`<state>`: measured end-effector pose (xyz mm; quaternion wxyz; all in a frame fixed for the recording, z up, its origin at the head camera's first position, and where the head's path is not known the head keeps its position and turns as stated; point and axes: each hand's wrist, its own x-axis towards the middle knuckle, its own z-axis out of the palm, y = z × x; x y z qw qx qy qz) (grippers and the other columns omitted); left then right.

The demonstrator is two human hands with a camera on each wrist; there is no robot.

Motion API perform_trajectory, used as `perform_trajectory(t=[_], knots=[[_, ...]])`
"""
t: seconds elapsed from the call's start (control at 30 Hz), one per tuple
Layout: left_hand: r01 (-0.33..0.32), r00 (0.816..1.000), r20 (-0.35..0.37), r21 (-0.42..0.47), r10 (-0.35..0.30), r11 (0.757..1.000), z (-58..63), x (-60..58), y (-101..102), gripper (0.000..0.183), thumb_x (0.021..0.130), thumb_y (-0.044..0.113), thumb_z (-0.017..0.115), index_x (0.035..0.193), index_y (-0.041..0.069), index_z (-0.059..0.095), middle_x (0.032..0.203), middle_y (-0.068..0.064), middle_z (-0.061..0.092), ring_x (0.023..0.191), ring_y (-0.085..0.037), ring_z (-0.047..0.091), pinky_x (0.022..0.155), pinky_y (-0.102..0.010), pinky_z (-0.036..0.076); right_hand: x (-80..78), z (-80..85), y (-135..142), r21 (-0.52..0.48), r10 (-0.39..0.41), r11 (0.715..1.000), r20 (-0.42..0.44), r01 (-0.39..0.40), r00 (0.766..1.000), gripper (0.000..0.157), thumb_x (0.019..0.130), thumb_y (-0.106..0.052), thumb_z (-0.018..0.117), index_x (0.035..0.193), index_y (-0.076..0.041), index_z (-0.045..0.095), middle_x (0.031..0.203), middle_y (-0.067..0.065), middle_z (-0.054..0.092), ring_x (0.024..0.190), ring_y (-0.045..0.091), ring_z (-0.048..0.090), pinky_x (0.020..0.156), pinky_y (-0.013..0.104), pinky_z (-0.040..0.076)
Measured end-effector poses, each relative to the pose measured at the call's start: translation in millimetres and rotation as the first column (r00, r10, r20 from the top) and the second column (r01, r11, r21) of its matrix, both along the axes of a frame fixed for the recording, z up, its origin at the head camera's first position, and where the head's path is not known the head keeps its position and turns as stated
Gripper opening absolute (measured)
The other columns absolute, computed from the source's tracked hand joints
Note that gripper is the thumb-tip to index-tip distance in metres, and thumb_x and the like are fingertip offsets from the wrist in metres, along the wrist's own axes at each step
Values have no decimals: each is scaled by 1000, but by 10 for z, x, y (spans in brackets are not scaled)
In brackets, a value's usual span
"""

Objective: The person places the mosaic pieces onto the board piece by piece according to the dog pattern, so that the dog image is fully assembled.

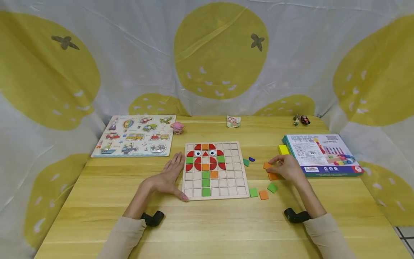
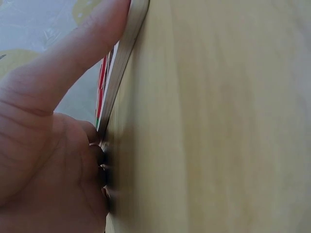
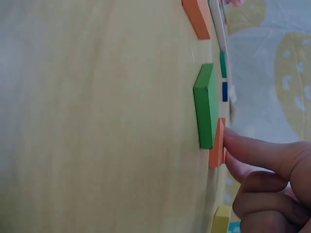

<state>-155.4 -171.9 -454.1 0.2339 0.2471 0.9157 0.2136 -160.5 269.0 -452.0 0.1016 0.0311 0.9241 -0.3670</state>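
Observation:
A wooden grid board (image 1: 233, 181) lies on the table, with red, green, orange and eye-patterned tiles set in part of its squares. My left hand (image 1: 166, 178) rests along the board's left edge with fingers spread, its thumb at the near corner. To the right of the board, my right hand (image 1: 288, 169) pinches an orange square tile (image 1: 267, 165) between thumb and forefinger. Just below it is another orange tile (image 1: 272, 176), partly covered by the hand. The right wrist view has a green tile (image 3: 206, 107) in front of the orange pieces near the fingertips.
Nearer me lie two green tiles and an orange tile (image 1: 263, 195). Teal (image 1: 246, 162) and blue (image 1: 252, 159) pieces sit beside the board. A boxed set (image 1: 310, 153) and yellow block (image 1: 283, 149) stand right; a vehicle puzzle (image 1: 136, 144) and pink figurine (image 1: 177, 127) are left.

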Motion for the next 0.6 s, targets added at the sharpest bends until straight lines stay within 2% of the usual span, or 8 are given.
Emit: perform_trajectory(t=[0.07, 0.17, 0.27, 0.37, 0.5, 0.6], knots=[[2, 1000, 1, -5, -2, 1000, -5, 2, 6, 148, 59, 62, 83, 152, 2, -14, 159, -19, -23, 148, -36, -20, 122, -57, -2, -15, -2, -7, -7, 22, 1000, -3, -22, 1000, 33, 82, -26, 77, 104, -3, 71, 56, -4, 38, 48, 10, 33, 44, 23, 27], [-1, 1000, -3, -10, 1, 1000, -6, 4, 4, 148, 58, 62, 84, 152, 2, -14, 159, -19, -23, 148, -36, -20, 121, -57, -2, -33, 0, -147, -91, 93, 991, -18, -94, 996, 30, 82, -27, 77, 104, -7, 71, 58, -3, 39, 47, 9, 30, 42, 22, 26], [-5, 1000, -5, -17, 5, 1000, -9, 9, -2, 148, 58, 62, 83, 152, 3, -14, 159, -18, -23, 148, -35, -20, 122, -56, -2, -29, 34, -447, -188, 181, 966, 5, -177, 983, 26, 81, -28, 78, 102, -13, 73, 60, -2, 39, 48, 10, 29, 44, 21, 25], [-7, 1000, -9, -11, 7, 1000, -16, 14, -2, 148, 58, 63, 83, 152, 2, -13, 159, -19, -23, 149, -35, -20, 122, -56, -2, -6, 70, -813, -212, 247, 948, 20, -237, 969, 22, 78, -26, 81, 96, -15, 74, 60, -1, 38, 54, 13, 33, 48, 22, 24], [-7, 1000, -11, -7, 7, 1000, -13, 11, 6, 148, 58, 62, 83, 153, 3, -13, 160, -18, -22, 149, -35, -20, 122, -55, -2, 5, 67, -1182, -179, 249, 954, 18, -242, 968, 21, 72, -21, 85, 89, -13, 76, 58, -1, 37, 55, 15, 34, 50, 22, 24], [-5, 1000, -10, -12, 5, 1000, -9, 6, 10, 148, 58, 63, 83, 152, 3, -14, 159, -18, -23, 149, -34, -21, 122, -55, -3, -11, 45, -1290, -156, 222, 964, 15, -217, 975, 21, 70, -18, 86, 87, -12, 76, 56, 0, 39, 53, 14, 34, 49, 23, 26]])
